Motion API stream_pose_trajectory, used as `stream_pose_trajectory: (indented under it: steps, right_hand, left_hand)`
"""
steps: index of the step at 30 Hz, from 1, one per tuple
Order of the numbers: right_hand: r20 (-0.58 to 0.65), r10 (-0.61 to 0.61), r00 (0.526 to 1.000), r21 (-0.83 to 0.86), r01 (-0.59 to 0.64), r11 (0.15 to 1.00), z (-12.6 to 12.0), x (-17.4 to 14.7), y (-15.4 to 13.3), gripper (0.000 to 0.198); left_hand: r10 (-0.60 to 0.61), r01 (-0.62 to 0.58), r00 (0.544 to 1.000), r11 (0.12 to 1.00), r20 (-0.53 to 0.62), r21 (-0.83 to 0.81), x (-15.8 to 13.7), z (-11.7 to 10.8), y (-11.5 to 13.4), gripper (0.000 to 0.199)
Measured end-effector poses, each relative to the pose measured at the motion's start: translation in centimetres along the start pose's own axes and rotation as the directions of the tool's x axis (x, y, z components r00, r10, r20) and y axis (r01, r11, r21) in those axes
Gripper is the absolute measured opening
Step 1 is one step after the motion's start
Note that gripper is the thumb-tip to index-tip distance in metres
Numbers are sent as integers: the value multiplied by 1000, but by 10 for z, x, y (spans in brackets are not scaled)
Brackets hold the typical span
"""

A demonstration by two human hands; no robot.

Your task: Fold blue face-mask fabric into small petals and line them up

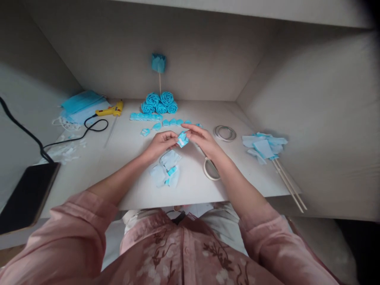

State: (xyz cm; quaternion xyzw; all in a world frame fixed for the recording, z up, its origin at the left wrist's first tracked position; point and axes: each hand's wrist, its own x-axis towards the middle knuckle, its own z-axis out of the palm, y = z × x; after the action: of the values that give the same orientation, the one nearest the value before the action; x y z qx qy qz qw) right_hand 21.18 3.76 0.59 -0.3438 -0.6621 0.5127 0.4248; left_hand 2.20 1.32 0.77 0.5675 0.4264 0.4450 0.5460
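White worktop (237, 162) beneath, your left hand (162, 143) and right hand (204, 139) pinch a blue piece (183, 139) between fingers, likely keeping it folded, rosettes (161, 108) apparently set aside by the back edge.

Flowers (161, 108) lie behind the left hand (160, 144), scraps (160, 174) before it, probably tape (227, 139) right.

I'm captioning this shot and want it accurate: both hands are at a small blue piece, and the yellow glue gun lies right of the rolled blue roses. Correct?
Not quite: the yellow glue gun lies left of the rolled blue roses, as the head view shows. The left hand and right hand are indeed at a small blue piece.
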Motion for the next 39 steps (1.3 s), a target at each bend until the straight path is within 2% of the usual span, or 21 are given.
stream_pose_trajectory:
  steps: [7,10,13,22,28,32,37,39]
  right_hand:
    - [-14,-24,1000,-21,24,999,1,3,7,47]
    - [-9,-39,999,-31,38,999,1,4,9,49]
    - [-4,-42,999,-67,42,997,2,3,8,50]
    - [-85,-17,996,16,19,1000,-1,1,-1,44]
    - [-52,6,999,-14,-7,1000,-1,4,7,50]
    - [-38,13,999,-13,-13,1000,1,5,9,50]
    - [11,2,1000,-50,-1,999,3,4,9,54]
    - [-46,-33,998,-37,32,999,-2,4,6,50]
  left_hand:
    - [-13,14,1000,999,23,-39,1,-3,0,27]
    - [-14,14,1000,1000,16,15,1,-4,0,32]
    - [-6,5,1000,999,15,53,1,-3,-2,27]
    - [-7,6,995,1000,-95,-11,3,-4,-3,21]
    - [-5,2,998,999,-69,-44,2,-3,-2,21]
    - [-33,26,997,994,-65,-105,4,-6,-4,28]
    - [3,-2,999,1000,-45,12,5,-9,-7,24]
    - [-7,8,998,1000,-70,18,6,-9,-8,24]
